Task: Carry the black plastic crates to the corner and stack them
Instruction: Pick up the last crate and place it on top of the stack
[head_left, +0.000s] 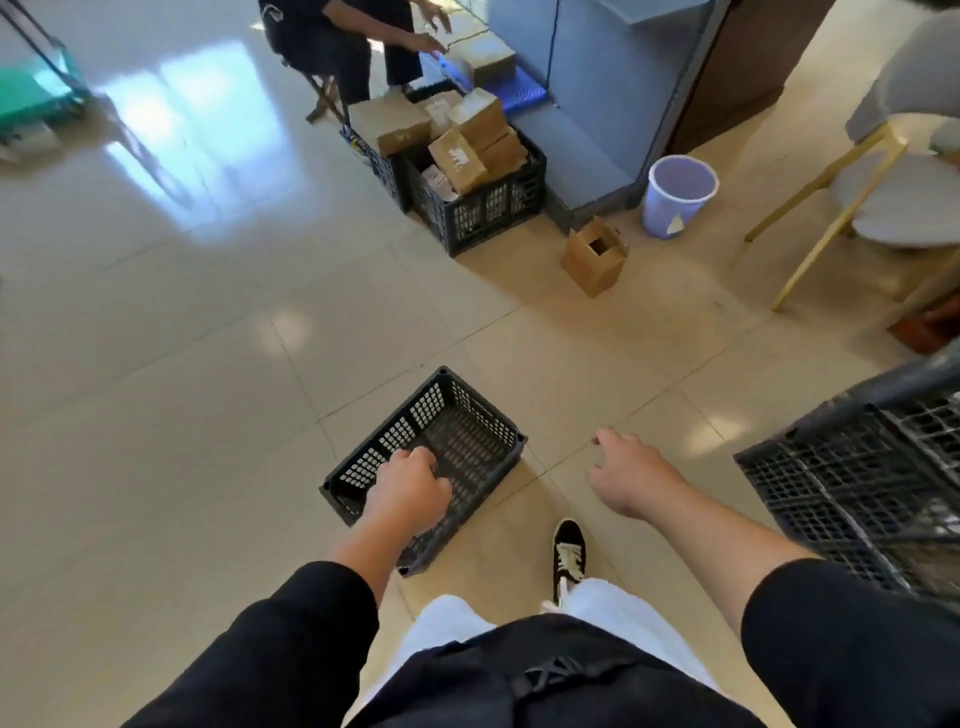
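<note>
Left hand (408, 493) fingers grip empty crate (467, 431) rim; right hand (626, 475) loose, near stacked crates (852, 483).

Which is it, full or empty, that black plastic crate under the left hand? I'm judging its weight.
Empty: the black plastic crate's perforated bottom shows bare through its open top, below the left hand.

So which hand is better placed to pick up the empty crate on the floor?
Left. The left hand is already over the empty crate, fingers curled near its rim. The right hand hangs open over bare floor, beside the crate.
</note>
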